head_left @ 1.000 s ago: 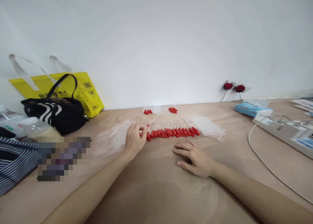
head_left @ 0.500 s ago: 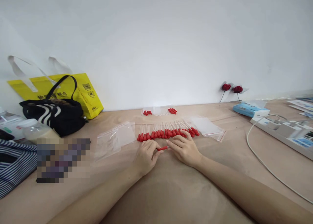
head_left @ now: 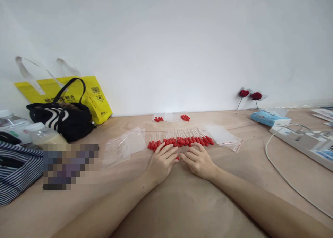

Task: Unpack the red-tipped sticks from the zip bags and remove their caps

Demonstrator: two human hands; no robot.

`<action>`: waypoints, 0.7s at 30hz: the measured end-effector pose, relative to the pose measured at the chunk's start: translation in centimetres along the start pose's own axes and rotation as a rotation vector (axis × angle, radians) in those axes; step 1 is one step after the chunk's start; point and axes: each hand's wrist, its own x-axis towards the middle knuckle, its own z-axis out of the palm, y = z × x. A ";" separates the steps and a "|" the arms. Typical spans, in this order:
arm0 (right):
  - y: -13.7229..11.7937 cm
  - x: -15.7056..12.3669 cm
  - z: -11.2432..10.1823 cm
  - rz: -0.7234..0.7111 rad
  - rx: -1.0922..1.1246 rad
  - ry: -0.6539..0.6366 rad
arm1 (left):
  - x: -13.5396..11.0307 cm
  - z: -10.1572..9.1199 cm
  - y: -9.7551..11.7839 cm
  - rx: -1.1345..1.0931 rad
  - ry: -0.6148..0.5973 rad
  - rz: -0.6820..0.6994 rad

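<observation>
In the middle of the frame, the left hand has its thumb and fingers closed on a red-bulbed dropper; only a bit of smooth, matte red bulb shows in the narrow gap between the two hands. The right hand is curled, its fingertips just beside that bulb; whether they grip anything cannot be told.

Right above the hands lies a row of similar droppers, rounded red bulbs toward the bottom of the frame and thin, clear, straight tubes fanned toward the top. The left fingertips overlap the row's lower edge in view. Glossy, creased clear plastic bags lie left of the row, and a stack of whitish zip bags with red edge lines lies right of it. Further up, two small clusters of red bulbs sit near the wall.

The smooth brown tabletop runs from the wrists to the bottom edge of the frame. Right of the right arm, a broad stretch of it reaches a curving white cable and the straight-edged power strip at the right edge.
</observation>
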 end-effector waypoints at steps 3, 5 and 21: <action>0.0 0.0 -0.1 -0.005 0.005 0.000 | -0.2 -0.2 0.0 0.015 -0.007 0.002; 0.0 -0.1 -0.1 -0.009 0.012 0.006 | -0.3 -0.3 0.0 0.019 -0.022 0.000; 0.2 -0.8 0.1 0.060 0.070 -0.028 | -0.7 -0.7 -0.2 -0.044 -0.069 -0.073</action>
